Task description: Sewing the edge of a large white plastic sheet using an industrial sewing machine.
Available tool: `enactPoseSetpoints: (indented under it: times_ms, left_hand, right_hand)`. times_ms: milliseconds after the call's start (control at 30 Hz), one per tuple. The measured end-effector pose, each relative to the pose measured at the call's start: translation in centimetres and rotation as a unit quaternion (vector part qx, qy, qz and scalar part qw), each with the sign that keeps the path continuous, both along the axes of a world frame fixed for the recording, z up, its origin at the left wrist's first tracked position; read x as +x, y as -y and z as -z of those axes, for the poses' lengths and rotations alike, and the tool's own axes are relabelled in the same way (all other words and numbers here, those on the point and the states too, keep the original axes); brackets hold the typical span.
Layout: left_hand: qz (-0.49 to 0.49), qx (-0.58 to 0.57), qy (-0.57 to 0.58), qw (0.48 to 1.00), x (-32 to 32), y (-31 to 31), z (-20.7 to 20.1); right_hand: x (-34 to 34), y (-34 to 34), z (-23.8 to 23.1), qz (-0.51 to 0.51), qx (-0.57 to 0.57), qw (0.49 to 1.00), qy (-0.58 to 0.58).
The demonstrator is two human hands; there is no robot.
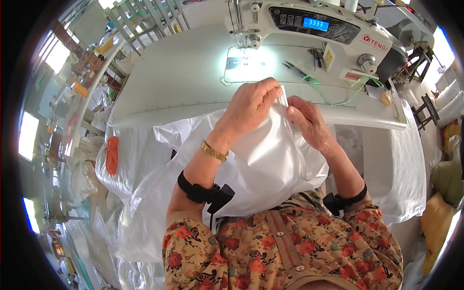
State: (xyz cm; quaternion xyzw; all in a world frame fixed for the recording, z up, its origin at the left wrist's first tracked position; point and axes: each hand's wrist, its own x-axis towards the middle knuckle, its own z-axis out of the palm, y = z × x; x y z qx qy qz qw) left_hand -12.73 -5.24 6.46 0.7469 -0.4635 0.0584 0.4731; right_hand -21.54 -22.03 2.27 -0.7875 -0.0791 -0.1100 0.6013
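Note:
White, shiny sheeting (263,150) drapes from the sewing table over my lap. My left hand (253,104) is closed on its upper edge, the fingertips pinching a folded strip. Close beside it on the right, my right hand (309,123) grips the same edge between thumb and curled fingers. Both hands are raised just in front of the table's near edge. Beyond them stands a white sewing machine (309,29), its lamp lighting the needle plate (246,65). The sheeting hides some of my fingertips.
Snips (295,70) and a green cord (321,89) lie on the table (179,67) right of the needle plate. An orange bundle (111,154) rests on plastic at the left. More white sheeting (394,164) hangs at the right. A metal rack (145,21) stands behind.

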Motion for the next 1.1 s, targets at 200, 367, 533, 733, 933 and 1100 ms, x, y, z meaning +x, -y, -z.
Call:
enactPoseSetpoints:
  times_ms: [200,367,533,733,933,1100]
  left_hand:
    - [-0.021,0.01,0.024,0.999,1.8,0.2,-2.5]
    - [-0.017,0.034,-0.016,0.999,5.7,0.3,-5.1]
    - [0.003,0.064,-0.16,0.985,9.9,1.5,-2.9]
    - [-0.047,0.094,-0.241,0.965,11.1,1.6,-0.8]
    - [-0.057,0.24,-0.074,0.966,13.3,2.1,2.5]
    - [-0.112,0.245,0.012,0.963,13.8,2.2,4.9]
  right_hand:
    - [1.7,-2.4,-1.5,0.035,0.106,0.991,0.069]
    - [4.5,-3.5,-4.0,0.197,-0.159,0.954,0.16]
    - [6.1,-3.8,-4.2,0.245,-0.381,0.887,0.088]
    - [8.4,-4.3,-1.7,0.2,-0.503,0.839,0.053]
    - [10.2,-4.5,0.7,0.188,-0.515,0.836,0.012]
    - [12.3,-0.4,0.6,0.088,-0.431,0.898,-0.032]
